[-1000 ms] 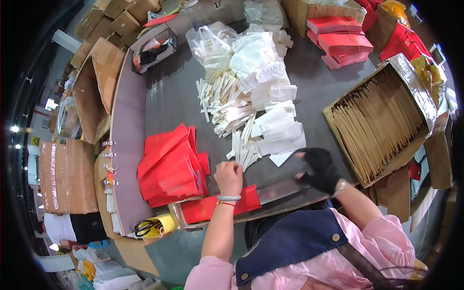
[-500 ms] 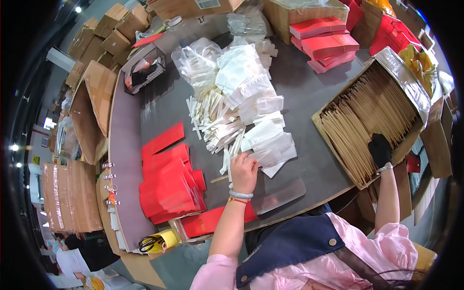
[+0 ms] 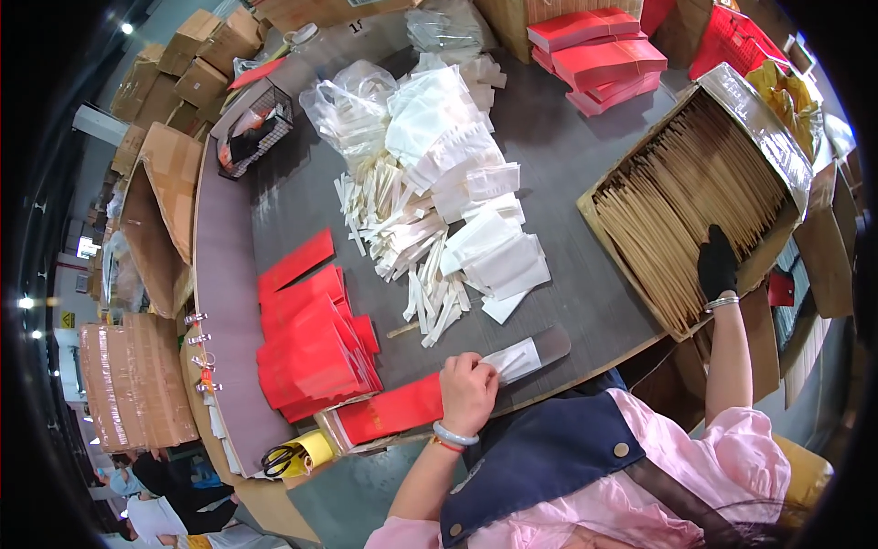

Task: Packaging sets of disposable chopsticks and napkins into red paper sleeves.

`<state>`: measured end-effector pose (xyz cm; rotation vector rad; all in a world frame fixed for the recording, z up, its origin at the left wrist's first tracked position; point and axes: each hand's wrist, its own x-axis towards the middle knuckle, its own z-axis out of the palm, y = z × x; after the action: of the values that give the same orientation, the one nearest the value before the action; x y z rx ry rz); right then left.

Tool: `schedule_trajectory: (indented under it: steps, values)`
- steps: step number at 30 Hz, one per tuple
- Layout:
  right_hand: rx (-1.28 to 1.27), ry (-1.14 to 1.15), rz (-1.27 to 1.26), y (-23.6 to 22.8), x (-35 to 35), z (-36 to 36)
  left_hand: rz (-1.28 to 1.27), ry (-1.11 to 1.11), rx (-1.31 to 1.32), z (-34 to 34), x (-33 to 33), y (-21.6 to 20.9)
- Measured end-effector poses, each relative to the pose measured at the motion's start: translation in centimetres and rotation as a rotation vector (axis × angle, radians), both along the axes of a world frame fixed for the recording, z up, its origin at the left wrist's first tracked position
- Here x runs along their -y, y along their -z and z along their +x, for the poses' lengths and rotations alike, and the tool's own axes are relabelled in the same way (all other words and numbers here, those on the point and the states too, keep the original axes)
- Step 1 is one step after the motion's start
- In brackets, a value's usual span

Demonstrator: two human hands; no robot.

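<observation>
Right then, held a small white paper sleeve flat on the table, close to the near edge at six o'clock. Pinched at its left end by the left hand, with the fingers closed on it. Lay partly on a thin grey board, just to the right. Touched a long red envelope at eight o'clock from that hand, flat along the table edge.

Over at three o'clock, reached with the right hand, in a black glove, down into a big box of brown sticks. Rested the fingers on the sticks; could not tell if any stick was grabbed.

Further out, at twelve o'clock, sat a big heap of white sleeves and thin white strips, some still in clear bags. At nine o'clock, lay a loose pile of red envelopes. At one o'clock, far back, stood neat red stacks. Near seven o'clock, lay yellow scissors.

Looked far from done: box nearly full of sticks, heap of sleeves still large, many red envelopes waiting. Could not tell if the neat red stacks were finished ones.
</observation>
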<state>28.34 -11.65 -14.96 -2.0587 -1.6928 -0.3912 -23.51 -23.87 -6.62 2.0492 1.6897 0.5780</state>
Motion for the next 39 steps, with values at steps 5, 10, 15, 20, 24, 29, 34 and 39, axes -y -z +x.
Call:
schedule_trajectory:
  steps: [5,10,15,20,24,29,34,39]
  values:
    - [-0.387,-0.109,-0.187,-9.1,1.4,-9.8,0.230,-0.085,-0.018,0.2,0.8,-1.6]
    - [-0.405,-0.834,-0.349,-10.4,4.0,-21.0,0.217,0.050,-0.198,-0.9,0.9,1.7]
    - [-0.294,-0.905,-0.600,-9.3,6.6,-23.9,0.140,-0.025,-0.097,-2.7,2.6,-0.5]
    - [-0.152,-0.880,-0.741,-7.1,7.2,-25.1,0.017,-0.018,-0.149,-4.8,3.7,-0.3]
    - [-0.172,-1.005,-0.605,-5.3,7.0,-27.6,0.032,-0.007,-0.087,-4.3,3.6,1.2]
    - [-0.364,-1.105,-0.575,-3.1,5.8,-28.8,0.070,0.003,-0.135,-2.0,1.6,0.4]
    - [-0.531,-0.941,-0.504,-3.5,6.9,-30.1,0.076,-0.006,-0.163,-2.0,2.1,0.9]
    - [-1.000,-1.073,-0.599,-4.6,8.7,-35.7,0.112,0.033,-0.109,-2.1,0.8,0.7]
